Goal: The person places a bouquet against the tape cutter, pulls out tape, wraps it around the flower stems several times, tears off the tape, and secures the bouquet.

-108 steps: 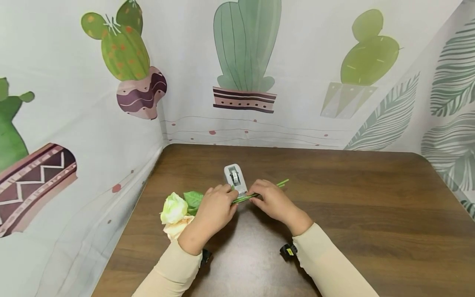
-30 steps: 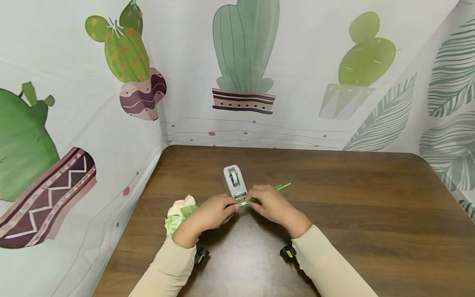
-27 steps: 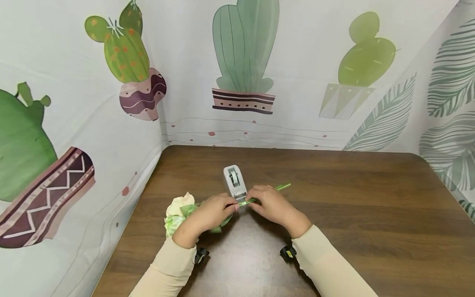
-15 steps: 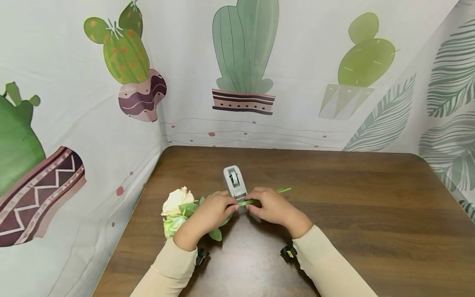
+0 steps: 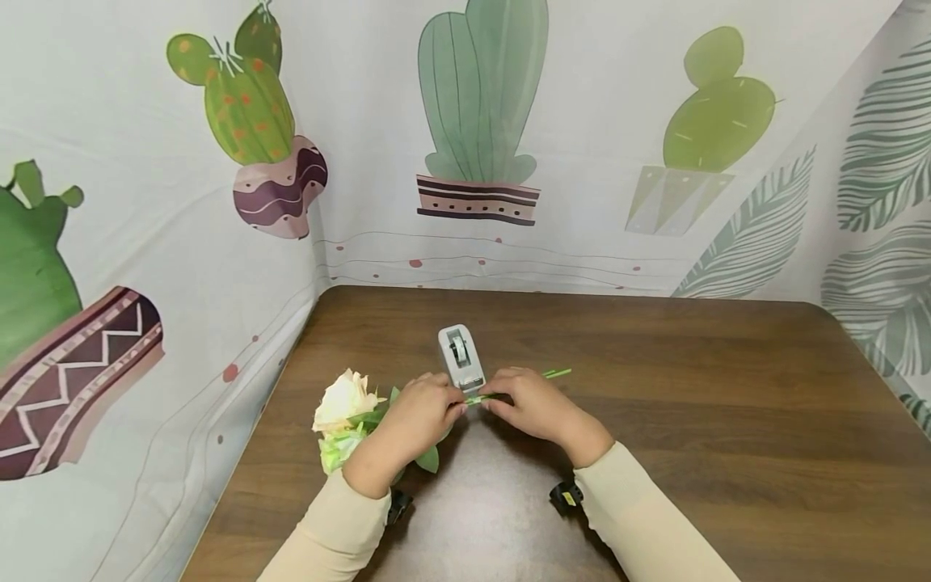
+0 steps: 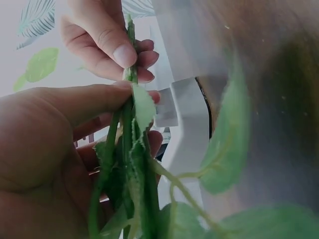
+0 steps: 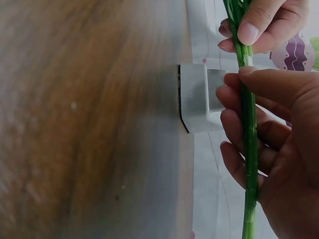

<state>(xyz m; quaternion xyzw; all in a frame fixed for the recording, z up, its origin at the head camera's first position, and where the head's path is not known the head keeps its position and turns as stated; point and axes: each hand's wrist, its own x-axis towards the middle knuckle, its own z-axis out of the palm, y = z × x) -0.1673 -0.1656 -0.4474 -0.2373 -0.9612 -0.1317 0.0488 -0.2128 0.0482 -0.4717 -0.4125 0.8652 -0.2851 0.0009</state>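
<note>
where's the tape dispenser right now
In the head view, the white tape dispenser sits near mid-picture on the brown table, just beyond the left hand and right hand, right of the cream flower.

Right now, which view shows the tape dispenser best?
Head: the tape dispenser shows almost whole from above, tape roll included. Left wrist gives only part of its pale body, partly behind the left hand and stems. Right wrist shows a lettered face, the right hand overlapping one edge.
</note>
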